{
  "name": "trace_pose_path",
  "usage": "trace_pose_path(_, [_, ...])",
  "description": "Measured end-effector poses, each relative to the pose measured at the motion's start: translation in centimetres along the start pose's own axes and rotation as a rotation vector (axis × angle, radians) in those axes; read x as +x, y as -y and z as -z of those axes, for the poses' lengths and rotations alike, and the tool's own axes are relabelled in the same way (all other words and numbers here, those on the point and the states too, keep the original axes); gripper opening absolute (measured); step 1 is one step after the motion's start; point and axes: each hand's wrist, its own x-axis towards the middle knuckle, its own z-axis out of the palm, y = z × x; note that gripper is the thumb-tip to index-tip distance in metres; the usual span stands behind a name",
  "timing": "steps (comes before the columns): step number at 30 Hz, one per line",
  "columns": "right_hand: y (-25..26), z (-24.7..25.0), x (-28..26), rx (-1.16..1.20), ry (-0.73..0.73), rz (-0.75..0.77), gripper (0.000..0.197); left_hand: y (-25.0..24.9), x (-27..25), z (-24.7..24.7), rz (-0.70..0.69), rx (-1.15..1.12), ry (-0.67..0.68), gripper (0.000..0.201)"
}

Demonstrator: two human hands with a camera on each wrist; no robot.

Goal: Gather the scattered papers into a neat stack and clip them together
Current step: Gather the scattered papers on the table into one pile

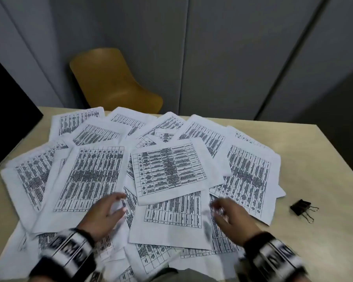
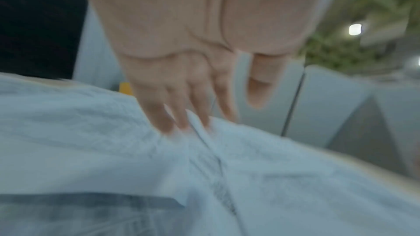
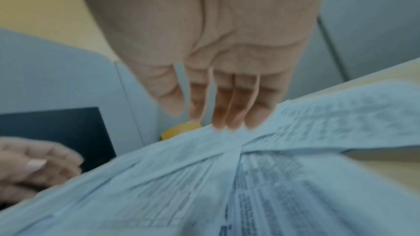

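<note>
Grey panelled wall (image 1: pixel 222 58) behind a light wooden table (image 1: pixel 314 241); a mustard-yellow chair (image 1: pixel 110 82) stands at the table's far edge, and a black panel (image 1: pixel 6 110) sits at its far-left corner. Papers (image 1: pixel 167 169), white sheets printed with dense tables, lie scattered and overlapping across most of the table, fanned at many angles, with a few sheets hanging over the near edge. Binder clip (image 1: pixel 301 206), black with wire handles, lies on bare table just right of the papers, apart from them. Left hand (image 1: pixel 104 214) is over the near-left part of the papers, fingers extended and slightly spread, holding nothing; the left wrist view shows its fingertips (image 2: pixel 168 125) touching a raised fold of paper. Right hand (image 1: pixel 230 216) is over the near-right part of the papers, fingers straight and close together, gripping nothing; in the right wrist view its fingertips (image 3: pixel 234 123) meet the edge of a sheet. Both hands are motion-blurred. Each wrist carries a black-and-white band (image 1: pixel 69 251).
</note>
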Motion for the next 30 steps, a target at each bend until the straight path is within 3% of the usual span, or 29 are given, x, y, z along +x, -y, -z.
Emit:
trace_pose_path(1, [0.3,-0.8,1.7,-0.023,-0.076,-0.011,0.055,0.8,1.5,-0.7,0.013,0.104,-0.090,0.043])
trace_pose_path(2, [0.9,-1.2,2.9,-0.100,-0.081,-0.055,0.063,0.6,2.4,-1.2,0.080,0.232,-0.121,0.058])
trace_pose_path(4, [1.6,-2.5,5.5,-0.274,0.027,-0.164,0.062,-0.1,3.8,-2.2,0.285,0.361,-0.066,0.074])
trace_pose_path(6, [1.4,-3.6,6.6,-0.357,0.157,-0.221,0.061,-0.4,4.2,-3.3,0.388,0.392,0.014,0.077])
trace_pose_path(8, [0.7,-4.5,6.7,-0.448,0.252,-0.184,0.062,-0.5,4.1,-4.3,0.359,0.437,0.068,0.076])
trace_pose_path(12, [-0.4,-3.9,6.1,-0.425,0.293,-0.052,0.056,-0.2,3.1,-5.7,0.223,0.450,0.133,0.076])
trace_pose_path(14, [-0.7,-3.0,5.9,-0.340,0.263,-0.036,0.057,0.5,2.7,-5.0,0.136,0.281,0.004,0.074])
trace_pose_path(16, [-1.2,-2.6,5.8,-0.307,0.143,-0.089,0.073,0.7,3.0,-3.2,0.097,0.055,-0.157,0.069])
trace_pose_path(17, [-1.3,-2.6,5.9,-0.304,0.089,-0.158,0.073,1.2,3.4,-2.3,0.102,0.042,-0.258,0.068])
trace_pose_path(19, [-1.6,-2.9,6.0,-0.286,0.044,-0.288,0.065,1.7,4.3,-0.6,0.257,0.238,-0.354,0.070])
trace_pose_path(21, [-1.6,-3.3,6.3,-0.293,0.075,-0.309,0.063,2.1,5.0,0.1,0.457,0.381,-0.226,0.075])
trace_pose_path(23, [-1.2,-3.5,6.6,-0.330,0.123,-0.256,0.064,2.3,5.4,-0.5,0.517,0.397,-0.091,0.074])
trace_pose_path(26, [-0.7,-3.7,6.5,-0.377,0.153,-0.169,0.064,2.0,5.3,-2.1,0.420,0.428,-0.009,0.075])
trace_pose_path(28, [-0.8,-3.6,6.3,-0.314,0.130,-0.156,0.057,1.8,4.8,-2.6,0.314,0.371,-0.069,0.073])
trace_pose_path(30, [-0.9,-3.3,6.4,-0.204,0.002,-0.156,0.051,1.5,4.2,-2.2,0.228,0.174,-0.203,0.068])
